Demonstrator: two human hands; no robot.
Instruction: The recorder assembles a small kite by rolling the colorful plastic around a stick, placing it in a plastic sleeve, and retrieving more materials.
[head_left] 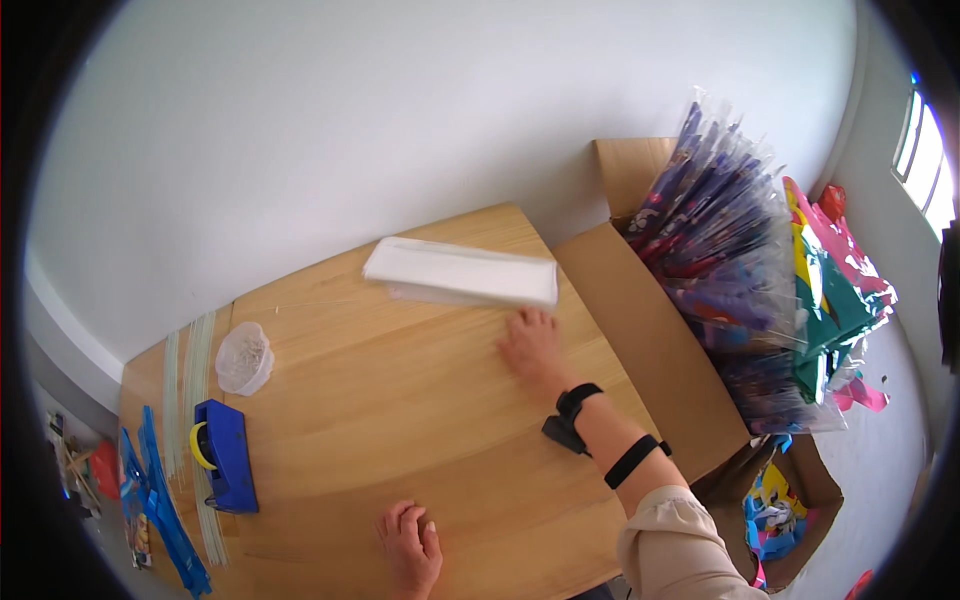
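Observation:
My right hand (535,350), slightly blurred, reaches across the wooden table with its fingertips at the near right edge of a stack of clear-white plastic bags (460,270). Its fingers look stretched forward, and no held thing shows in them; whether they touch the stack I cannot tell. Two black straps and a small dark device (565,425) sit on that wrist and forearm. At the table's near side my left hand (411,548) rests with loosely curled fingers, the thumb apart and nothing in it.
On the left stand a blue tape dispenser (232,460), a white bowl (244,360) of small bits, pale strips (200,380) and blue folded pieces (165,510). An open carton (640,330) with many bagged purple items (720,230) adjoins the table's right edge; another carton (815,500) sits lower.

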